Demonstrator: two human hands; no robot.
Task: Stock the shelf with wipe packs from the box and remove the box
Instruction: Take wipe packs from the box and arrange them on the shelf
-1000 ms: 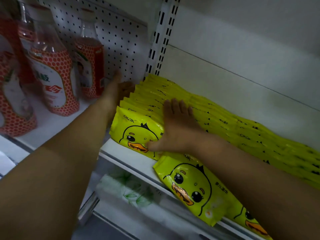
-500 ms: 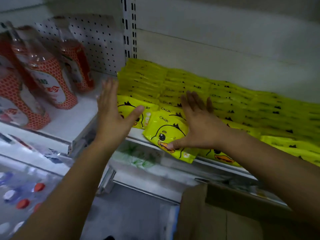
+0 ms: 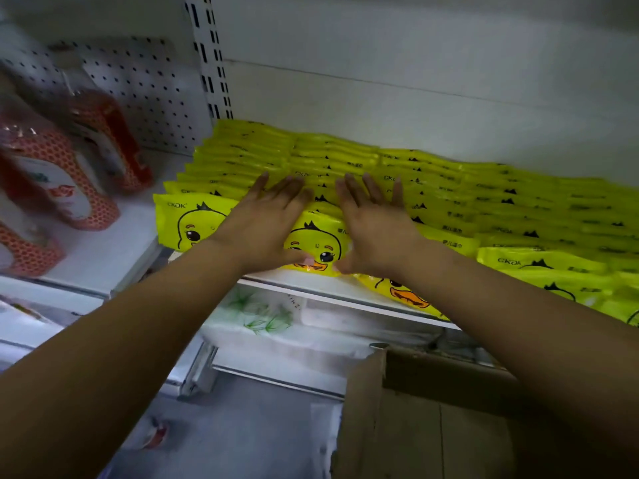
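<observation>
Yellow wipe packs with a duck face (image 3: pixel 449 202) lie in overlapping rows across the white shelf (image 3: pixel 311 288). My left hand (image 3: pixel 266 223) and my right hand (image 3: pixel 373 226) rest flat, fingers straight, side by side on the second row's front pack (image 3: pixel 316 247), thumbs at its lower edge. Another front pack (image 3: pixel 186 223) lies left of my left hand. The brown cardboard box (image 3: pixel 425 420) stands below the shelf at the lower right, under my right forearm; its inside is hidden.
Red and white bottles (image 3: pixel 52 188) stand on the neighbouring shelf to the left, before a pegboard back (image 3: pixel 145 84). A slotted upright (image 3: pixel 211 57) divides the two bays. White packs with green leaves (image 3: pixel 262 319) lie on the shelf below. Grey floor (image 3: pixel 235 437) shows at the bottom.
My left hand moved right from the leftmost row onto the second row's front pack, beside my right hand. The view pulled back and the box came into sight.
</observation>
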